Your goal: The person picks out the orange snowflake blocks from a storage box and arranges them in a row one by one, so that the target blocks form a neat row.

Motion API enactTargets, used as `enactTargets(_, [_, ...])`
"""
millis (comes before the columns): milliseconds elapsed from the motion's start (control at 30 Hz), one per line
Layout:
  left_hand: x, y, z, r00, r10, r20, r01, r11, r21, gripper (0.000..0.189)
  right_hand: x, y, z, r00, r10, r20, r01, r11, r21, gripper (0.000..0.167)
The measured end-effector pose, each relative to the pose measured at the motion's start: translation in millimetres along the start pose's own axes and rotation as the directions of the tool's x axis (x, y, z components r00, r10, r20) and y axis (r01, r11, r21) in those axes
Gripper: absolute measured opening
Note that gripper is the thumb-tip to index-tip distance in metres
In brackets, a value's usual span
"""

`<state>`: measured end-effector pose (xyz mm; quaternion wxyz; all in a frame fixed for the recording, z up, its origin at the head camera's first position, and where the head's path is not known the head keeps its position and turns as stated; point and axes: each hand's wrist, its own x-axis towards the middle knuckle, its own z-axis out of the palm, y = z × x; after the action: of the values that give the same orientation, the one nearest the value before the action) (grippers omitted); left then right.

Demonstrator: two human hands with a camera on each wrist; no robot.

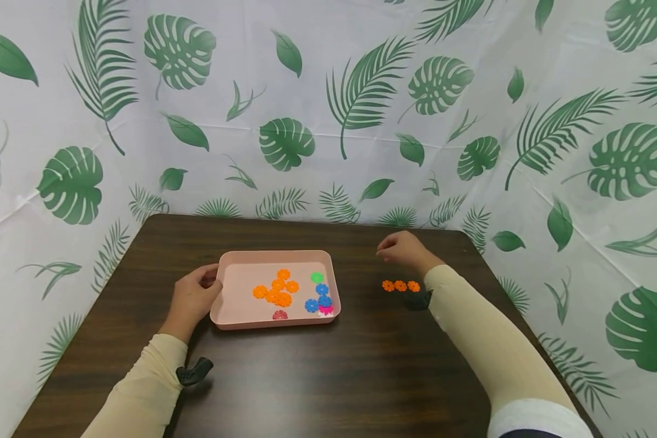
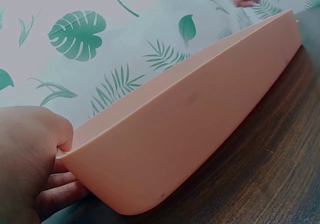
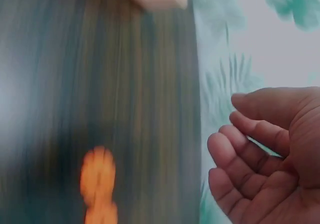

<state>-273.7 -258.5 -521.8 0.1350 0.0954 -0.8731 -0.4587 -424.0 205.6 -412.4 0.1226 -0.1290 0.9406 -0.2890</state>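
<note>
My left hand [image 1: 194,298] holds the left rim of a shallow pink tray [image 1: 241,323], with thumb over the edge and fingers outside; the left wrist view shows this grip on the tray wall [image 2: 165,129]. Inside the tray lie several orange notched plastic discs [image 1: 278,284], blue discs [image 1: 321,289], a green disc [image 1: 317,277], a red disc [image 1: 280,315] and a pink disc [image 1: 326,310]. My right hand [image 1: 404,250] hovers right of the tray, fingers loosely bent; nothing shows between them in the right wrist view [image 3: 265,154]. Below it, three orange discs [image 1: 400,286] form a row on the table.
The dark wooden table [image 1: 306,377] carries the tray left of its middle. Behind it and at both sides hangs a white cloth [image 1: 224,140] printed with green leaves. A black wrist strap piece [image 1: 194,371] is on the left forearm.
</note>
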Motion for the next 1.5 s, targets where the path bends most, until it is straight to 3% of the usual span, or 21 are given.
enactTargets(267, [-0.2,1.2,1.4,1.000,-0.012,0.012,0.012,1.000,-0.023,0.044,27.9,-86.7,68.8,0.982,-0.166,0.089,0.174,0.980,-0.092,0.017])
enactTargets(500, [4.0,4.5,5.7,1.000,-0.015,0.019,0.015,0.999,-0.047,0.044,24.1,-134.0,120.3,0.948,-0.206,0.241,0.253,0.951,-0.180,0.020])
enactTargets(667, [3.1,4.9,7.1,1.000,0.005,0.003,-0.005,0.999,-0.050,0.044,16.0,-144.5,148.6,0.918,-0.247,0.309,0.332,0.907,-0.260,0.020])
enactTargets(933, [1.6,2.0,5.1,1.000,0.005,-0.008,-0.005,0.999,-0.045,0.043,6.2,-152.9,162.2,0.892,-0.298,0.341,0.388,0.892,-0.234,0.023])
enactTargets(1500, [1.7,-3.7,1.0,1.000,0.003,-0.013,-0.003,1.000,-0.029,0.043,15.3,-146.9,159.5,0.898,-0.324,0.297,0.389,0.901,-0.194,0.010])
